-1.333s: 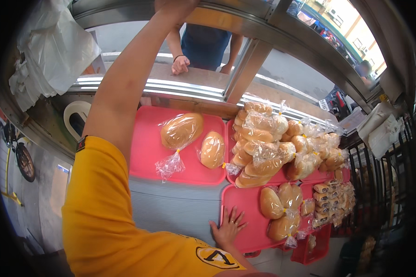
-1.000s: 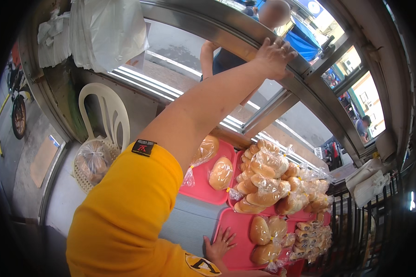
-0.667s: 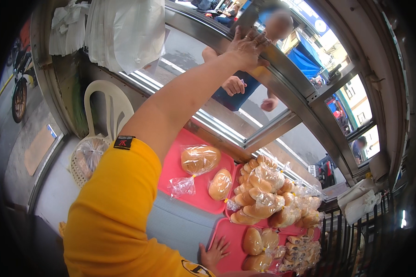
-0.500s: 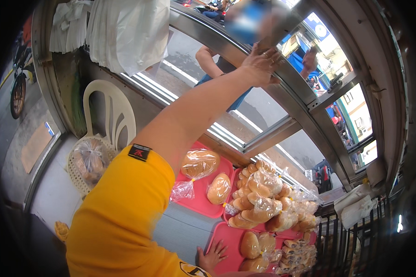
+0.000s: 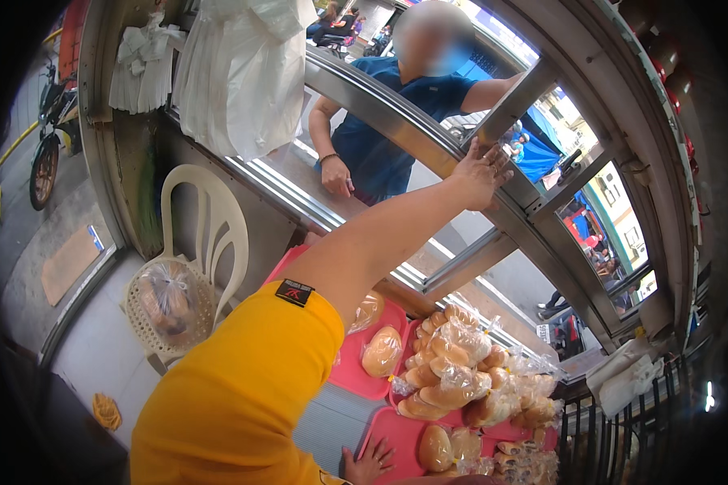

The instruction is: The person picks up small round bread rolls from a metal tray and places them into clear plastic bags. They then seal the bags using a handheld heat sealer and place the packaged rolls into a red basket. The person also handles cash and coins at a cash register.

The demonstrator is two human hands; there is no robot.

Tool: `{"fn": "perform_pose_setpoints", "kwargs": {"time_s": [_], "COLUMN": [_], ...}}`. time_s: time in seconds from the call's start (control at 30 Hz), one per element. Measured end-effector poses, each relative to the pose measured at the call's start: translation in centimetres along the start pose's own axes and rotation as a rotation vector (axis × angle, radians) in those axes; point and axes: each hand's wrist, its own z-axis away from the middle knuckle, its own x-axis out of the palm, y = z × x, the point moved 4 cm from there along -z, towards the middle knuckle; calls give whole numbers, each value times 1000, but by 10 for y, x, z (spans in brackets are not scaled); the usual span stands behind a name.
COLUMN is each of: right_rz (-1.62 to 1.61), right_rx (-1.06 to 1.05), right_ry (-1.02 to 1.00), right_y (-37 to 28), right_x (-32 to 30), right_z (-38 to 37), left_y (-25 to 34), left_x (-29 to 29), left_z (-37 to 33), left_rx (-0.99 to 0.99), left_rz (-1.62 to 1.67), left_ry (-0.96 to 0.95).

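Note:
My left arm, in a yellow sleeve, stretches up to the window, and my left hand rests with fingers spread on its metal frame. It holds nothing. Low in the picture, my right hand lies flat, fingers apart, at the edge of a pink tray with bagged buns. Above it, a round bread loaf in clear wrap sits on another pink tray. Beside that is a heap of bagged bread rolls. My left arm hides part of the upper tray.
Outside the window stands a person in a dark blue top, one arm raised to the frame. White plastic bags hang at upper left. A cream plastic chair carries a bag of bread. Ridged grey surface lies between sleeve and trays.
The view has shifted, so the person outside shows more fully. My left hand stays on the window frame and my right hand on the tray edge.

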Motion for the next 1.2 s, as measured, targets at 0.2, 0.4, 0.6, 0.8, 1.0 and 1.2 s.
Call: {"fn": "perform_pose_setpoints", "kwargs": {"time_s": [0.2,0.4,0.6,0.8,1.0,1.2], "right_rz": [-260,-354,-486,-697,-703,-640], "right_rx": [124,28,-23,-67,-143,-141], "right_ry": [-277,-10,-207,-60,-108,-211], "right_y": [-7,3,15,32,34,19], "right_x": [-88,-26,-119,-111,-104,-55], "right_z": [6,4,29,36,24,10], "left_y": [64,136,165,183,124,89], "left_x": [-46,-126,-212,-282,-342,-343], "left_z": [28,29,23,-26,-115,-162], "left_rx": [427,650,753,785,310,-165], "left_rz": [-19,-37,-254,-359,-135,214], "left_ry": [289,220,629,847,826,675]}}
